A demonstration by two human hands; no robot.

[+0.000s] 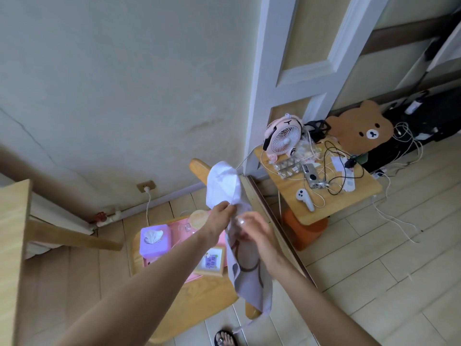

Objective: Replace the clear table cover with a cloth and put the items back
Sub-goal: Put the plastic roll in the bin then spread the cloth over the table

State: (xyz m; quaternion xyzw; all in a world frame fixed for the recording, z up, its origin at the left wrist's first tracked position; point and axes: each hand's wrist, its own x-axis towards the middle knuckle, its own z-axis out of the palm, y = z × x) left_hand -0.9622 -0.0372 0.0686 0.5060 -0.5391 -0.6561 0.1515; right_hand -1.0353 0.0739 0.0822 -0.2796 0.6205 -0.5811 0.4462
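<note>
White-and-grey patterned cloth hangs above a low wooden table, pinched near its top by the left hand; the right hand blurs against it, grip unclear. Unfolding appears under way; spreading next likely needs both corners held.

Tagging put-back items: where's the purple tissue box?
Head view, left of centre: purple tissue box sits on the pink mat atop the low wooden table, left of the framed picture.

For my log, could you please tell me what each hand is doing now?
Left hand: pinches the cloth.
Right hand: blurred at the cloth; cannot tell.
</note>
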